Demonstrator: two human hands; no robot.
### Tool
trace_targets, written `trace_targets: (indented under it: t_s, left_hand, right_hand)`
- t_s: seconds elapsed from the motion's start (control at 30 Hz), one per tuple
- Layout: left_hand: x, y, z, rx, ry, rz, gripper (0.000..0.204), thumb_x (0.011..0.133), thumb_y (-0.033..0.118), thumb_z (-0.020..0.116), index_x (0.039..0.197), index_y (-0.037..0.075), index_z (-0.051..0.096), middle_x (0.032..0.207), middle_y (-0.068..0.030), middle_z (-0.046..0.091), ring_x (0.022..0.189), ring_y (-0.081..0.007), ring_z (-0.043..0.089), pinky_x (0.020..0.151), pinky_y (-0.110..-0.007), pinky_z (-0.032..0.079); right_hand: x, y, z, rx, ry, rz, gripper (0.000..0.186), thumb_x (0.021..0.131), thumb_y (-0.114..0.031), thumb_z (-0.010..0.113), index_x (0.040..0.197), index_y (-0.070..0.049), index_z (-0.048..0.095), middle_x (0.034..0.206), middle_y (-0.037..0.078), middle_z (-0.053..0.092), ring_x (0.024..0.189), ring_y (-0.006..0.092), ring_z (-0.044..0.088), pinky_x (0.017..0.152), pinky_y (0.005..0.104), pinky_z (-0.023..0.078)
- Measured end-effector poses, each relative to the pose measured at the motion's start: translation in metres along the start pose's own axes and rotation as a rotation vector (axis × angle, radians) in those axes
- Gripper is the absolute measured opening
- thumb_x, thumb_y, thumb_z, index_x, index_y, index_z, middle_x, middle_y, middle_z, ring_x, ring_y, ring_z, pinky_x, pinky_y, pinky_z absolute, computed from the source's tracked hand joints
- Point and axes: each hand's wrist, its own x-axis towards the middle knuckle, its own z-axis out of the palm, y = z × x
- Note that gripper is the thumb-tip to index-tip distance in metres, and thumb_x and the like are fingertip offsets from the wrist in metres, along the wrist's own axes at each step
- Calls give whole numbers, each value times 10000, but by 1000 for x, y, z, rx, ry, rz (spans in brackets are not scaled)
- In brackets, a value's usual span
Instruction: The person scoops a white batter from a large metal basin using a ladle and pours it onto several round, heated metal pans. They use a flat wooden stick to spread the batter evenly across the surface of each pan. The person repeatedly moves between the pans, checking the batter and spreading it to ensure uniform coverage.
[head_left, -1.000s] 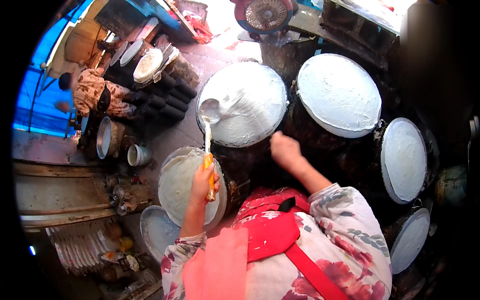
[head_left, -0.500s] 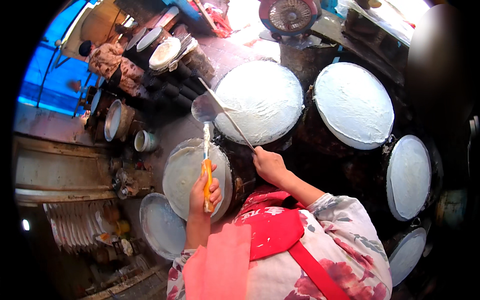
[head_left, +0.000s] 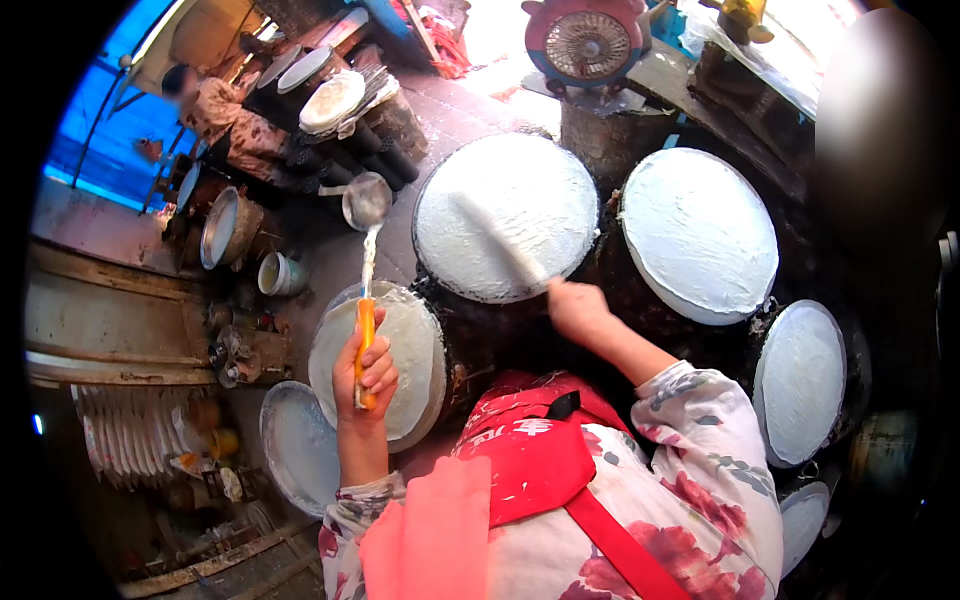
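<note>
Ladle (head_left: 367, 203) hangs left of the white disc (head_left: 545, 215), open gap between; left grip (head_left: 376, 368) wraps it, right grip (head_left: 584, 314) clenches a blurred stick (head_left: 503, 242)!

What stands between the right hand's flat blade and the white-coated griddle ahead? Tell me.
Nothing visible: the blurred flat blade, in the right hand, appears directly over the white-coated griddle. The left hand holds the ladle clear, past its left edge.

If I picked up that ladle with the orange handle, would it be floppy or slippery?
The ladle is probably stiff: its shaft looks straight, though the left hand grips only the handle. Pale smears on the shaft could make it slippery. It may feel heavier at the far end, where the bowl is.
</note>
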Motion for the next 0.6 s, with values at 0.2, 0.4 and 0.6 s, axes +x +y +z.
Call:
trace_targets:
  t_s: [0.2, 0.4, 0.6]
  left_hand:
    - [-29, -3, -12, 32, 107, 12, 386, 989, 222, 344, 1299, -5, 381, 647, -4, 397, 405, -66, 399, 371, -198, 371]
    - [-22, -8, -5, 93, 224, 45, 373, 986, 219, 349, 1289, 4, 388, 668, -10, 401, 404, -72, 388, 364, -204, 344]
    - [-34, -15, 0, 101, 241, 84, 387, 991, 211, 334, 1301, -19, 355, 664, -8, 406, 400, -65, 389, 370, -204, 366]
  right_hand:
    - [28, 41, -31, -24, 212, 283, 171, 842, -105, 423, 826, -17, 569, 736, 187, 648, 667, 346, 649, 603, 462, 522]
    - [-2, -10, -21, -12, -298, -212, 200, 858, -157, 415, 844, -6, 545, 708, 189, 638, 668, 336, 646, 598, 451, 508]
    - [23, 39, -19, 56, 161, 196, 163, 859, -154, 448, 834, -23, 541, 679, 190, 632, 624, 349, 637, 574, 456, 510]
